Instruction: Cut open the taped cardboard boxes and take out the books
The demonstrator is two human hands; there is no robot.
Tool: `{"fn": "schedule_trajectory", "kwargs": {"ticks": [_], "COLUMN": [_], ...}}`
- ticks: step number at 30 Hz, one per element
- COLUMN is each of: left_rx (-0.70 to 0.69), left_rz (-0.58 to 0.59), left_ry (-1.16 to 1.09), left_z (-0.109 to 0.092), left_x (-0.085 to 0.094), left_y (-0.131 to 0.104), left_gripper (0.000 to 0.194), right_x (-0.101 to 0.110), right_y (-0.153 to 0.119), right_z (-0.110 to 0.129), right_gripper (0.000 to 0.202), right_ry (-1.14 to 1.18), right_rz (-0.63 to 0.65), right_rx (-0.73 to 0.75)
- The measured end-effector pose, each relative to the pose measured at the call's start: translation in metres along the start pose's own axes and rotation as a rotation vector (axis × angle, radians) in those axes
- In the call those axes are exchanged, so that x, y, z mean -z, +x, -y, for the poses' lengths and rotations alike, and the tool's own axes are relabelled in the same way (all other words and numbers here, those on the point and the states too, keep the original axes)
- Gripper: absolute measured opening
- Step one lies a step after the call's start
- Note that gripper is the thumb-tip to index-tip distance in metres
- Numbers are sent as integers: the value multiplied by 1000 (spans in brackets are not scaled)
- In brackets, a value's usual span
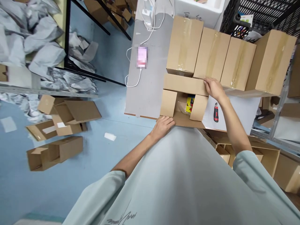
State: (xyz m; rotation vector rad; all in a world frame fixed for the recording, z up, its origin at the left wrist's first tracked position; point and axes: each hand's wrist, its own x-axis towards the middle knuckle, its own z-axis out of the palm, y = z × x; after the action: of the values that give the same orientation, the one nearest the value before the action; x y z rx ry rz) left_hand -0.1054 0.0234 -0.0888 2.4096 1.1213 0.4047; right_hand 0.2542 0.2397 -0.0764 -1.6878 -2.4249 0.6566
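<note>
An open cardboard box stands at the table's front edge, close to my body. Its two side flaps are folded inward and a yellow item shows through the gap between them. My right hand pinches the right end of the far flap. My left hand lies at the near left corner, fingers closed over the edge of the near flap. To the right of the box, a red and black utility knife rests on a white surface.
Several taped boxes stand in a row behind the open box. A phone with a white cable lies on the grey table. Black crates are at the back right. Empty cartons lie at left, near grey bags. More cartons sit below right.
</note>
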Motion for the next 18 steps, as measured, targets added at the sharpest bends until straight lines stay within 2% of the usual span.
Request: {"fn": "schedule_trajectory", "kwargs": {"ticks": [3,5,7,9,11,13,15,16,18], "left_rx": [-2,41,92,136,182,245,304,328,365], "left_rz": [-34,-31,-9,16,62,156,316,414,589], "left_ry": [46,73,60,8,-42,-53,-38,-27,8], "left_z": [0,-2,-6,-9,-10,-8,-3,-1,2], "left_x": [-5,-2,8,23,39,51,57,58,57], "left_y": [-4,-2,6,20,40,65,92,104,124], "left_gripper": [33,33,30,31,39,44,43,40,35], "right_x": [-16,-20,-19,-16,-17,-22,-30,-32,-33], "right_y": [18,15,3,-16,-35,-51,-63,-67,-76], "right_z": [-10,-6,6,28,55,81,101,108,115], "right_gripper": [51,52,51,49,48,42,32,30,36], "right_ry": [11,-21,-78,-132,-162,-183,-207,-219,-235], "right_rz": [-3,-76,-177,-189,-43,204,429,503,552], "right_rx": [-8,-23,-37,-10,85,193,219,200,159]}}
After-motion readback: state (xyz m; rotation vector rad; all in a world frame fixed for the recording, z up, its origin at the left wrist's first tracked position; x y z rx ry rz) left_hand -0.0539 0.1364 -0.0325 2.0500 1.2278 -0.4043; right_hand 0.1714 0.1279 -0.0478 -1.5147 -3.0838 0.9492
